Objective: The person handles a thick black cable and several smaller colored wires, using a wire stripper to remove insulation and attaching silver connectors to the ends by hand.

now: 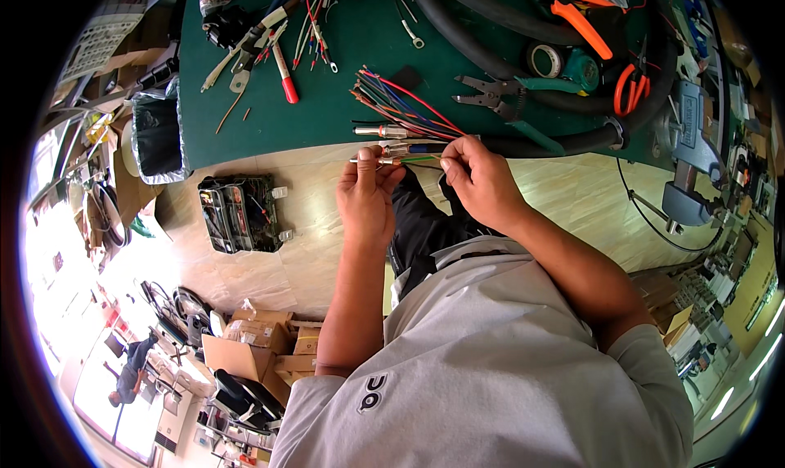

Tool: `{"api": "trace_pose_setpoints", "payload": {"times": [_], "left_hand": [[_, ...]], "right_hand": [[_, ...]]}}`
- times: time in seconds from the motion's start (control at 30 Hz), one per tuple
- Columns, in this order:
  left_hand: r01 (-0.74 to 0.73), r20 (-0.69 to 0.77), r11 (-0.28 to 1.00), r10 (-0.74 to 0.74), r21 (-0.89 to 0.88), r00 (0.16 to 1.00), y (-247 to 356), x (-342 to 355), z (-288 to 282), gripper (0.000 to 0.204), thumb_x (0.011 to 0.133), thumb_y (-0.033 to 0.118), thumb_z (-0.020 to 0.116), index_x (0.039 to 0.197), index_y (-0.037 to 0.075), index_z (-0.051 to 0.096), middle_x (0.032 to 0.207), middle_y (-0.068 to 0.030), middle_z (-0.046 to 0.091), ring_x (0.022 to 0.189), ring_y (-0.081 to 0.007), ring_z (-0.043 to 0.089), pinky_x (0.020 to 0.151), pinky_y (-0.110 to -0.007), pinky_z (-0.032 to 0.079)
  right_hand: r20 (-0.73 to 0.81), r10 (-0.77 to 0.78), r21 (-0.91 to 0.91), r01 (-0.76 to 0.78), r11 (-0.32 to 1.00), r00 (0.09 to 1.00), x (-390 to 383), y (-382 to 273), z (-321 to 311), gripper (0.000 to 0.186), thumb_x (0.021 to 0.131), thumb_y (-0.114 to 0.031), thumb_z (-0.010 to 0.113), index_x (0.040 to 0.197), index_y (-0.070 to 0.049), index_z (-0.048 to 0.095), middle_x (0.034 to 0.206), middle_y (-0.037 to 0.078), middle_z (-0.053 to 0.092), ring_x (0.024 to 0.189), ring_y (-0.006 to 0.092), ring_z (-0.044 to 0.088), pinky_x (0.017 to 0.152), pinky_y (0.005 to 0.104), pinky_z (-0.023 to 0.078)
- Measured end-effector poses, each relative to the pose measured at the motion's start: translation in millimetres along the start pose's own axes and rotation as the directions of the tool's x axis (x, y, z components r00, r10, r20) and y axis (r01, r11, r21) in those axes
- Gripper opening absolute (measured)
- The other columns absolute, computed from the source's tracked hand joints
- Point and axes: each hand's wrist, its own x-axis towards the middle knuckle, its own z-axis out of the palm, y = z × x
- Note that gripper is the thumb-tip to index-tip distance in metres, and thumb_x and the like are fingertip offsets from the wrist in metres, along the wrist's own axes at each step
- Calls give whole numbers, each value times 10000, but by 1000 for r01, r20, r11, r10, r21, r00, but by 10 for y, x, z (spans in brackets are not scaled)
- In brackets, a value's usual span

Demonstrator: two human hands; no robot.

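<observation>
My left hand (pixel 368 192) is closed in a pinch at the table's near edge, holding the end of a thin green wire (pixel 419 159) with a small metal tip. My right hand (pixel 484 178) pinches the same group of wires further back, beside the end of a thick black cable (pixel 564 143). Two thicker leads with metal ends (pixel 383 130) lie just above my left fingers. A fan of thin red, blue, black and copper-ended wires (pixel 401 104) spreads over the green table (pixel 319 129). What my fingertips cover is hidden.
Wire strippers (pixel 499 96) with teal handles lie beyond my right hand. Around them are orange-handled scissors (pixel 631 90), orange-handled pliers (pixel 582 31) and a tape roll (pixel 543 61). A red-and-white marker (pixel 284 77) lies left. A vise (pixel 691 149) stands right; an open toolbox (pixel 239 213) sits on the floor.
</observation>
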Motion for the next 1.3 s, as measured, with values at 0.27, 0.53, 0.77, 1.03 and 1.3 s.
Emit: {"api": "trace_pose_setpoints", "payload": {"times": [0.27,0.53,0.77,1.03,1.3], "left_hand": [[16,10,1000,-16,-4,1000,9,6,-10,249,1000,244,541,1039,0,565,954,-87,631,824,-177,649,729,-282,567],[1,-4,1000,-1,5,1000,-11,12,-17,246,995,241,550,1035,-1,571,955,-92,631,829,-181,655,725,-285,572],[16,16,1000,-16,9,1000,-16,-25,14,265,975,272,589,1017,10,578,935,-86,647,808,-179,668,712,-290,579],[62,54,998,-61,-4,997,12,-9,-24,272,1003,253,529,1065,-10,566,979,-145,670,832,-210,688,735,-312,597],[68,73,998,-67,-15,995,-7,-9,-34,255,1007,240,520,1070,-3,568,984,-140,670,819,-196,686,741,-305,594]], "right_hand": [[-21,-7,-22,7,1000,1000,10,-3,13,100,926,-55,588,966,9,523,752,96,607,657,161,612,630,291,492],[-39,-9,-24,8,1000,999,11,27,62,94,923,-49,593,959,6,526,753,98,610,664,164,619,635,291,495],[-70,-85,-135,75,988,994,48,54,127,94,911,-42,606,952,-9,528,758,113,625,629,229,643,583,307,498],[11,-315,-530,273,803,949,134,-60,98,114,858,-109,661,893,-72,559,767,70,627,634,281,629,538,365,497],[9,-261,-468,234,852,965,178,-103,171,101,861,-119,653,868,-82,560,782,61,630,664,278,630,563,387,497]]}}
